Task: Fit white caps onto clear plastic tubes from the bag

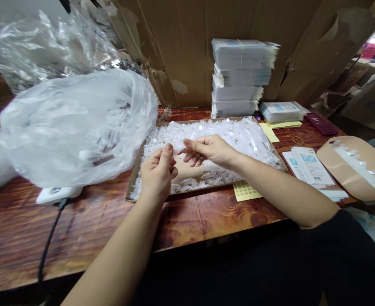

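Observation:
A shallow cardboard tray (133,187) lies on the wooden table, filled with several small clear plastic pieces (235,134). Over the tray, my left hand (158,170) and my right hand (208,149) pinch the two ends of one small clear plastic piece (178,146) between thumb and fingers. Both hands hover just above the heap, near the tray's middle.
A big clear plastic bag (75,123) of similar pieces bulges at the left. Bundled packet stacks (238,78) stand behind the tray against cardboard. Printed cards (308,168), yellow sticker sheets (246,191), a tan pad (353,168) with white strip lie right; a white device (55,194) with cable left.

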{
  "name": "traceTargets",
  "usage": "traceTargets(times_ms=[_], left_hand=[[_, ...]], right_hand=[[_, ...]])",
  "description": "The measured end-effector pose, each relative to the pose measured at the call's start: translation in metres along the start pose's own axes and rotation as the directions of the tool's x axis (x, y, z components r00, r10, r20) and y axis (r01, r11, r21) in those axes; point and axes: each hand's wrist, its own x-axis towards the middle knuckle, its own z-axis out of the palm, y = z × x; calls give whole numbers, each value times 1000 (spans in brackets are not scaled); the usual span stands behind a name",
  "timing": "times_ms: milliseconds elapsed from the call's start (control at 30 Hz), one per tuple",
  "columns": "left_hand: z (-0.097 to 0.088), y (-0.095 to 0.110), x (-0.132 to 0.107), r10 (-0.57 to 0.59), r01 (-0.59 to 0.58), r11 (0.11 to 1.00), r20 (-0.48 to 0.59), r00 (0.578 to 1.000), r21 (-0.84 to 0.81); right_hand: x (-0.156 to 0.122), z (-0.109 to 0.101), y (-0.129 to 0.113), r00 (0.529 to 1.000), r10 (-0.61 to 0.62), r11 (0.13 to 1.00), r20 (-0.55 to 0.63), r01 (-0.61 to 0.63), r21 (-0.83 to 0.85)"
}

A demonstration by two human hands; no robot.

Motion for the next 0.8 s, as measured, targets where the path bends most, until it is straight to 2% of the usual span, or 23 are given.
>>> traceTargets(times_ms=[33,67,133,200,233,267,300,433,500,567,633,700,800], left_hand=[[1,2,1,-24,24,999,-11,1000,-23],[1,4,2,-43,42,999,-36,998,-25],[0,6,3,-90,90,996,-83,992,-11],[-3,8,4,-137,137,991,-92,986,-7],[-4,8,4,-156,156,988,-78,985,-9],[-5,8,5,-172,171,985,-56,984,-12],[-6,8,5,-186,185,983,-28,982,-16],[-9,9,6,-247,249,968,79,966,-28],[-11,9,6,-272,276,961,111,956,-22],[-12,9,7,-296,299,954,123,947,-8],[-13,8,7,-305,306,952,126,944,14],[-13,7,7,-289,285,957,149,946,46],[-13,5,6,-243,229,969,198,950,89]], right_hand=[[2,-7,-1,997,-71,984,3,71,-162],[4,-13,-2,990,-143,931,19,141,-338],[8,-17,-1,975,-191,712,113,216,-668],[12,-13,4,975,-94,456,203,224,-861],[14,-9,7,976,-43,368,214,214,-905],[16,-5,11,978,-13,317,206,200,-927],[19,-2,16,981,-2,298,194,186,-936],[25,-2,28,981,13,328,194,180,-927],[22,-9,26,980,-62,406,189,198,-892],[16,-16,18,966,-225,526,131,233,-818],[9,-21,8,908,-413,583,70,322,-745],[4,-23,0,830,-546,535,114,450,-715],[2,-22,-2,767,-584,441,265,574,-690]])
